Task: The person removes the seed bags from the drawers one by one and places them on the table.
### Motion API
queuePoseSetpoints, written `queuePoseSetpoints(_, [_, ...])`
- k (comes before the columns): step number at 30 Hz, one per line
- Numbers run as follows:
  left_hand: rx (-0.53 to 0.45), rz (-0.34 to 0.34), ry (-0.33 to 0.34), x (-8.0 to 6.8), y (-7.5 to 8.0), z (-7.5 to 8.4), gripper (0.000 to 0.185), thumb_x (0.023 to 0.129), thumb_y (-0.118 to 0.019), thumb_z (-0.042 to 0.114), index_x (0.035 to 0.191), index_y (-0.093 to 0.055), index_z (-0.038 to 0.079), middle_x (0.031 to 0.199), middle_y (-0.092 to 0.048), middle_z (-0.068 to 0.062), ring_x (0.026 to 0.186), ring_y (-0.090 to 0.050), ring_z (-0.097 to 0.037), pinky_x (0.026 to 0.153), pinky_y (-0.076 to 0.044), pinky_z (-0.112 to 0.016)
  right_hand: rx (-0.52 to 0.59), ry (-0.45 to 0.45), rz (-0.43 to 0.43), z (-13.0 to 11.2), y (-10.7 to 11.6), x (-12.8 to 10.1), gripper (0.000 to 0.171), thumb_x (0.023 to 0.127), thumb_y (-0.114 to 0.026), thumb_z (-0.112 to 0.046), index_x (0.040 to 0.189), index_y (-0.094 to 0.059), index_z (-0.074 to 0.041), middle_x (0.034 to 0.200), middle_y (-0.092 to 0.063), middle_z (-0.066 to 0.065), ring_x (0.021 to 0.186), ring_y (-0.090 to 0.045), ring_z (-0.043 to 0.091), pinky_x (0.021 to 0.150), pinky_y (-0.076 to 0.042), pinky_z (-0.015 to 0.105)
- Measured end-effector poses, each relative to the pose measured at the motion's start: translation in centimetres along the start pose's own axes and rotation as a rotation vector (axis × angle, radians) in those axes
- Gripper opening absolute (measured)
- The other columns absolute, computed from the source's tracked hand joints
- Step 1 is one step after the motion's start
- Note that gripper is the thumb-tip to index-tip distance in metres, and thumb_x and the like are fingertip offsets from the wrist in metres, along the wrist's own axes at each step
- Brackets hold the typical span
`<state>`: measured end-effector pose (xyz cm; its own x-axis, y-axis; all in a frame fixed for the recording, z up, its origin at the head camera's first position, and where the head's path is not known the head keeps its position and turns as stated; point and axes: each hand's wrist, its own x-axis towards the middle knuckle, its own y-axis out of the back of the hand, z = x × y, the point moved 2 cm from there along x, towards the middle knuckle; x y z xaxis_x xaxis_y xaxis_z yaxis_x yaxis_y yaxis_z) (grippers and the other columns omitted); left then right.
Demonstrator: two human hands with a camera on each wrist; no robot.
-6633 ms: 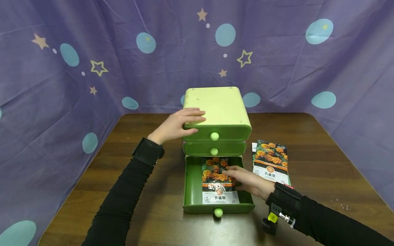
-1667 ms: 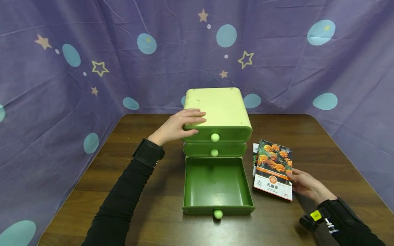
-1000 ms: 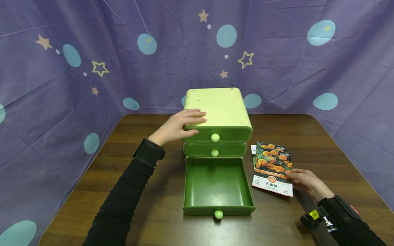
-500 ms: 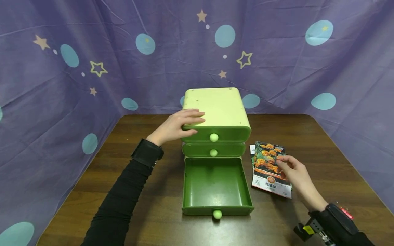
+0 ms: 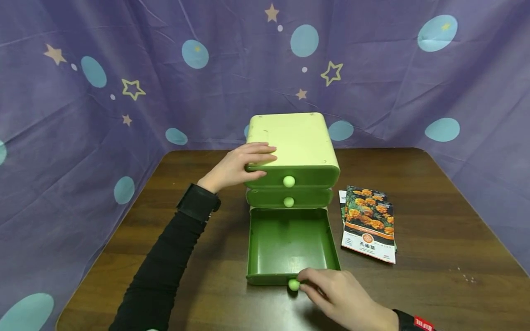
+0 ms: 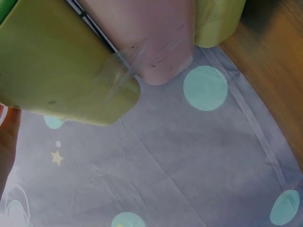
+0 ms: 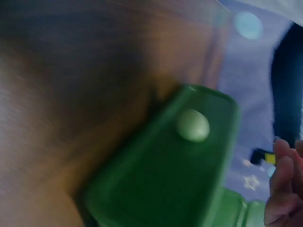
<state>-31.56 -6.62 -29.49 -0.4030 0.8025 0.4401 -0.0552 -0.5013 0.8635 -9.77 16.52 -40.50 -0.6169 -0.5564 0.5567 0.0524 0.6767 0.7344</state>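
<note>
Green plastic fills the lower centre of the head view, where the bottom drawer is seen pulled fully out toward the camera, its inside bare. At its front wall the pale knob is met by the right hand, whose fingers are curled down beside it; contact with the knob seems likely, though a true pinch cannot be told, and in the blurred right wrist view the knob is shown apart from the fingertips at the right edge. The step in hand is judged to be the taking of the knob for moving the drawer. For the next move a firm hold on the knob would be called for, and a straight push along the drawer's line so that it does not jam.

To the right of the drawer, on the brown wooden table, the seed packets are laid in a loose stack, printed with orange flowers.

Farther up, the drawer cabinet is steadied by the left hand, fingers laid flat on the light top and thumb pressed to the front edge. Two upper drawers are kept closed. Behind, a purple starred cloth is hung.
</note>
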Motion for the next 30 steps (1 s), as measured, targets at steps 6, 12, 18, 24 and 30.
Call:
queuePoseSetpoints(6, [0.005, -0.004, 0.003, 0.1, 0.0, 0.0, 0.043, 0.093, -0.073, 0.007, 0.134, -0.065, -0.003, 0.146, -0.057, -0.021, 0.142, -0.045, -0.038, 0.123, -0.033, -0.045, -0.084, -0.003, -0.198, 1.1, -2.1, -1.2, 0.012, 0.102, -0.065, -0.018, 0.113, -0.066, -0.014, 0.070, -0.059, -0.016, 0.061, -0.040, -0.013, 0.048, -0.032, 0.008])
queuePoseSetpoints(12, [0.008, 0.002, 0.005, 0.0, 0.0, 0.0, 0.043, 0.093, -0.073, 0.006, 0.133, -0.065, -0.003, 0.146, -0.056, -0.021, 0.142, -0.045, -0.038, 0.123, -0.033, -0.046, -0.262, 0.027, -0.219, 1.6, -3.4, -1.4, 0.034, 0.085, -0.078, -0.010, 0.115, -0.064, -0.014, 0.066, -0.052, -0.012, 0.055, -0.043, -0.005, 0.043, -0.030, 0.012])
queuePoseSetpoints(18, [0.007, -0.005, 0.009, 0.0, -0.1, -0.1, 0.043, 0.093, -0.073, 0.007, 0.134, -0.065, -0.002, 0.146, -0.056, -0.020, 0.143, -0.044, -0.037, 0.123, -0.032, -0.045, -0.406, 0.138, -0.195, 1.3, -4.3, -1.0, 0.038, 0.076, -0.086, -0.015, 0.109, -0.066, -0.011, 0.067, -0.059, -0.006, 0.054, -0.054, 0.002, 0.041, -0.036, 0.016])
queuePoseSetpoints(24, [0.009, -0.009, 0.010, 0.0, -0.1, -0.1, 0.043, 0.093, -0.073, 0.008, 0.135, -0.065, -0.002, 0.147, -0.056, -0.020, 0.143, -0.044, -0.037, 0.123, -0.033, -0.046, -0.448, 0.167, -0.203, 1.1, -4.6, -0.4, 0.026, 0.077, -0.083, -0.013, 0.097, -0.066, -0.012, 0.062, -0.057, -0.007, 0.051, -0.051, 0.001, 0.040, -0.031, 0.015])
queuePoseSetpoints(30, [0.013, -0.006, 0.013, 0.0, -0.1, -0.1, 0.043, 0.093, -0.073, 0.007, 0.134, -0.065, -0.002, 0.146, -0.056, -0.020, 0.143, -0.044, -0.037, 0.123, -0.033, -0.046, -0.503, 0.203, -0.190, 1.2, -4.9, -0.5, 0.031, 0.071, -0.083, -0.007, 0.096, -0.066, -0.012, 0.062, -0.056, -0.006, 0.050, -0.050, 0.001, 0.038, -0.030, 0.016])
